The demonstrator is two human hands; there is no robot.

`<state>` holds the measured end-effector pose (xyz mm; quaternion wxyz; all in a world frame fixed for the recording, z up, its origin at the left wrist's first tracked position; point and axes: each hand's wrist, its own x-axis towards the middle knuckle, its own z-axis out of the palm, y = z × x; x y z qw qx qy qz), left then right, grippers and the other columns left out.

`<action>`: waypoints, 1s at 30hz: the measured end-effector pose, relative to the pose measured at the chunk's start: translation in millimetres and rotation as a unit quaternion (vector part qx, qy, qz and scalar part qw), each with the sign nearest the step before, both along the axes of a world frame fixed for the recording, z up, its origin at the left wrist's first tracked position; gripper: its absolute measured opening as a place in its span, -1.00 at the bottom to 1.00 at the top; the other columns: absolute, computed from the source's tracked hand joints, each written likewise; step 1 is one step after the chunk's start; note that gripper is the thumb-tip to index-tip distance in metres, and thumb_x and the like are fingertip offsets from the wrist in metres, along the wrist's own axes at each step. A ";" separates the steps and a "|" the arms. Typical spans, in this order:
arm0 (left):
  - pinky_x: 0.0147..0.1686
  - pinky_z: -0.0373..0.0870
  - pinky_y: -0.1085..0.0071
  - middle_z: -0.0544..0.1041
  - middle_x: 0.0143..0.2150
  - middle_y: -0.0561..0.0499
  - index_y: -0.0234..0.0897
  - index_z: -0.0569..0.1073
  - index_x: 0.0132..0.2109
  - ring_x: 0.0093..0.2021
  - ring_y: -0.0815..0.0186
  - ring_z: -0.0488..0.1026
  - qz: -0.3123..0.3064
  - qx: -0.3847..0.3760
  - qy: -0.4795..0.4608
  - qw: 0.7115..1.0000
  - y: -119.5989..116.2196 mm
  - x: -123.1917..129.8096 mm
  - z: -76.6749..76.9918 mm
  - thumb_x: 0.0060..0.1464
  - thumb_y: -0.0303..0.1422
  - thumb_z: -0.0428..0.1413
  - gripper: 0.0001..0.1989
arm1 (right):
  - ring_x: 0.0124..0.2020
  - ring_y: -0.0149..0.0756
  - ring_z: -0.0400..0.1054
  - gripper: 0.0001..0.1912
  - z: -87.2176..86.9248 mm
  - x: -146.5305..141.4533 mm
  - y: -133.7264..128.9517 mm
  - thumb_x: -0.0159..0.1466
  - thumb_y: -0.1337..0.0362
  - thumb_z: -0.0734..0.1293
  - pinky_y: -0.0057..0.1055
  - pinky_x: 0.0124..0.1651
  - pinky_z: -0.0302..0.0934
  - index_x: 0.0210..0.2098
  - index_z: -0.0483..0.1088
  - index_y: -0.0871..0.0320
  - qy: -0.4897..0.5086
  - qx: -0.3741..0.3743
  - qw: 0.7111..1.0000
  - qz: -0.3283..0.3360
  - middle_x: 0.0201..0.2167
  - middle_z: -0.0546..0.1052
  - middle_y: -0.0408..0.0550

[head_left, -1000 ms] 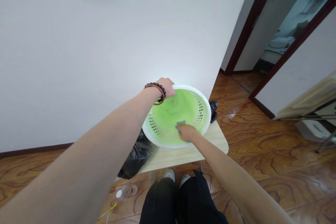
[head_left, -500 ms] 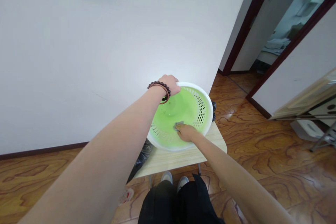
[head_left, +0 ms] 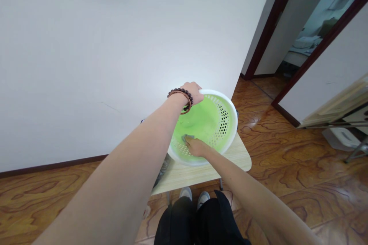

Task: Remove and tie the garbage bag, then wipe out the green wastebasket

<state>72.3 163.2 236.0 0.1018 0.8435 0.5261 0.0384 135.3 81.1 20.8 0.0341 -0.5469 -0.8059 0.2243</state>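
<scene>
A round green plastic basket (head_left: 207, 115) with a white rim and perforated sides sits tilted on a small pale wooden table (head_left: 198, 176). My left hand (head_left: 193, 92), with a beaded bracelet (head_left: 184, 93) at the wrist, grips the basket's far rim; its fingertips are partly hidden. Inside the basket, my right hand (head_left: 196, 147) presses a small grey cloth (head_left: 187, 137) against the near left part of the inner surface. Its fingers are closed over the cloth.
A white wall (head_left: 86, 65) rises right behind the table. Dark plastic (head_left: 162, 170) shows at the table's left side. My shoes (head_left: 203, 198) are at its front. To the right lie wooden flooring (head_left: 273, 149), a doorway and a white box (head_left: 340, 139).
My right hand has slid the cloth left along the inside of the basket. My left hand stays on the rim. The whole view has shifted slightly.
</scene>
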 end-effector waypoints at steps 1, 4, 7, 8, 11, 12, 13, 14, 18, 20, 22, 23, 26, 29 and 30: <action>-0.37 0.40 0.39 0.56 -0.20 -0.08 -0.13 0.52 -0.03 -0.29 0.22 0.49 0.002 0.001 -0.003 1.000 0.5 -0.4 -0.3 -0.11 -0.30 0.03 -0.56 | 0.19 -0.15 0.16 -0.49 0.1 6.5 -0.7 0.28 0.38 0.07 -0.27 0.18 0.09 0.21 0.15 0.37 -0.034 0.000 0.999 -0.003 0.21 0.23 0.22; -0.39 0.40 0.40 0.56 -0.22 -0.08 -0.13 0.51 -0.01 -0.30 0.23 0.48 0.008 0.002 -0.010 1.000 1.1 0.0 -0.6 -0.11 -0.29 0.03 -0.55 | 0.24 0.00 0.06 -0.48 -1.1 20.3 1.5 0.20 0.45 0.14 -0.10 0.23 -0.03 0.16 0.20 0.50 -0.109 0.004 0.992 -0.060 0.20 0.19 0.39; -0.35 0.40 0.39 0.56 -0.22 -0.08 -0.14 0.50 0.01 -0.25 0.21 0.48 0.005 0.000 -0.004 1.000 0.5 1.8 0.3 -0.09 -0.28 0.03 -0.54 | 0.22 0.03 0.10 -0.51 -0.9 6.8 6.0 0.21 0.44 0.14 -0.09 0.21 0.01 0.12 0.24 0.50 -0.078 -0.005 0.992 -0.104 0.17 0.24 0.41; -0.34 0.40 0.39 0.56 -0.22 -0.08 -0.14 0.50 0.02 -0.24 0.20 0.48 0.004 -0.001 -0.002 1.000 0.2 2.1 0.6 -0.09 -0.28 0.03 -0.54 | 0.19 -0.03 0.16 -0.52 0.0 -2.9 7.1 0.24 0.41 0.12 -0.16 0.18 0.07 0.14 0.24 0.44 -0.058 -0.009 0.993 -0.102 0.15 0.28 0.33; -0.32 0.40 0.38 0.56 -0.20 -0.08 -0.12 0.49 0.03 -0.22 0.19 0.48 0.008 -0.001 0.000 1.000 -0.5 0.5 1.5 -0.08 -0.27 0.03 -0.53 | 0.11 -0.25 0.27 -0.52 3.9 -27.2 8.1 0.34 0.32 -0.01 -0.35 0.11 0.17 0.22 0.15 0.21 0.011 -0.005 0.998 -0.065 0.18 0.31 0.04; -0.31 0.40 0.37 0.55 -0.19 -0.07 -0.11 0.48 0.04 -0.22 0.19 0.48 0.010 0.000 -0.001 1.000 -0.6 -0.7 1.7 -0.07 -0.26 0.03 -0.53 | 0.11 -0.28 0.27 -0.51 4.8 -28.7 7.7 0.36 0.31 -0.03 -0.37 0.11 0.17 0.24 0.12 0.17 0.021 -0.004 0.998 -0.053 0.19 0.30 -0.01; -0.31 0.40 0.37 0.55 -0.19 -0.07 -0.10 0.47 0.05 -0.23 0.19 0.48 0.013 0.000 -0.001 1.000 -0.7 -1.9 1.7 -0.06 -0.26 0.02 -0.52 | 0.11 -0.27 0.27 -0.51 5.2 -26.0 7.0 0.35 0.31 -0.02 -0.37 0.11 0.16 0.24 0.12 0.16 0.017 -0.005 0.999 -0.045 0.20 0.29 -0.01; -0.31 0.40 0.37 0.55 -0.19 -0.06 -0.09 0.46 0.06 -0.23 0.19 0.48 0.014 0.001 0.000 1.000 -0.7 -2.9 1.6 -0.06 -0.26 0.02 -0.52 | 0.13 -0.24 0.25 -0.51 5.0 -19.9 6.3 0.33 0.33 0.02 -0.35 0.13 0.15 0.23 0.14 0.20 0.003 -0.009 0.999 -0.042 0.20 0.28 0.04; -0.38 0.39 0.40 0.55 -0.20 -0.05 -0.08 0.49 0.02 -0.29 0.22 0.48 0.011 0.006 -0.005 1.000 -0.4 -3.3 -0.4 -0.09 -0.29 0.03 -0.53 | 0.27 0.00 0.01 -0.47 1.7 8.8 5.7 0.21 0.48 0.12 -0.12 0.25 -0.06 0.18 0.17 0.49 -0.083 -0.014 0.990 -0.110 0.23 0.15 0.37; -0.38 0.39 0.40 0.55 -0.20 -0.05 -0.08 0.50 0.00 -0.29 0.22 0.48 0.010 0.010 -0.011 1.000 -0.1 -2.1 -1.5 -0.09 -0.29 0.03 -0.55 | 0.26 0.00 0.02 -0.48 1.0 7.0 7.0 0.22 0.46 0.13 -0.12 0.25 -0.06 0.17 0.19 0.48 -0.077 -0.021 0.988 -0.130 0.22 0.17 0.36; -0.36 0.40 0.39 0.55 -0.19 -0.04 -0.08 0.50 0.00 -0.27 0.21 0.48 0.012 0.010 -0.011 1.000 -0.2 -1.8 -1.6 -0.08 -0.29 0.02 -0.55 | 0.20 -0.11 0.15 -0.51 1.6 -5.5 8.3 0.26 0.39 0.11 -0.25 0.21 0.05 0.17 0.21 0.35 -0.036 -0.032 0.993 -0.109 0.19 0.27 0.22; -0.34 0.40 0.38 0.55 -0.18 -0.04 -0.07 0.49 0.02 -0.25 0.21 0.48 0.014 0.006 -0.009 1.000 -0.4 -2.0 -1.2 -0.08 -0.29 0.02 -0.55 | 0.18 -0.17 0.19 -0.52 2.2 -12.8 8.6 0.30 0.35 0.07 -0.31 0.18 0.10 0.19 0.19 0.29 -0.003 -0.034 0.995 -0.090 0.18 0.29 0.15; -0.30 0.40 0.37 0.55 -0.17 -0.04 -0.08 0.47 0.04 -0.22 0.20 0.48 0.022 -0.003 -0.004 1.000 -1.8 -3.6 1.1 -0.06 -0.28 0.02 -0.53 | 0.20 -0.24 0.17 -0.49 4.5 -26.6 7.6 0.36 0.25 -0.04 -0.36 0.19 0.09 0.27 0.07 0.23 0.088 -0.033 0.994 -0.052 0.25 0.20 0.04; -0.31 0.40 0.36 0.55 -0.18 -0.05 -0.08 0.48 0.03 -0.23 0.19 0.48 0.024 -0.005 -0.006 1.000 -2.9 -4.1 2.8 -0.06 -0.28 0.02 -0.55 | 0.20 -0.23 0.17 -0.47 7.5 -23.1 3.9 0.37 0.23 -0.04 -0.34 0.21 0.06 0.29 0.02 0.24 0.100 -0.032 0.994 -0.037 0.27 0.15 0.04; -0.31 0.39 0.35 0.55 -0.19 -0.06 -0.08 0.49 0.02 -0.23 0.19 0.48 0.024 -0.005 -0.007 1.000 -3.1 -3.9 3.1 -0.06 -0.28 0.02 -0.56 | 0.17 -0.22 0.20 -0.48 8.6 -18.9 2.6 0.37 0.24 -0.04 -0.32 0.20 0.08 0.28 0.03 0.24 0.088 -0.029 0.995 -0.034 0.26 0.18 0.05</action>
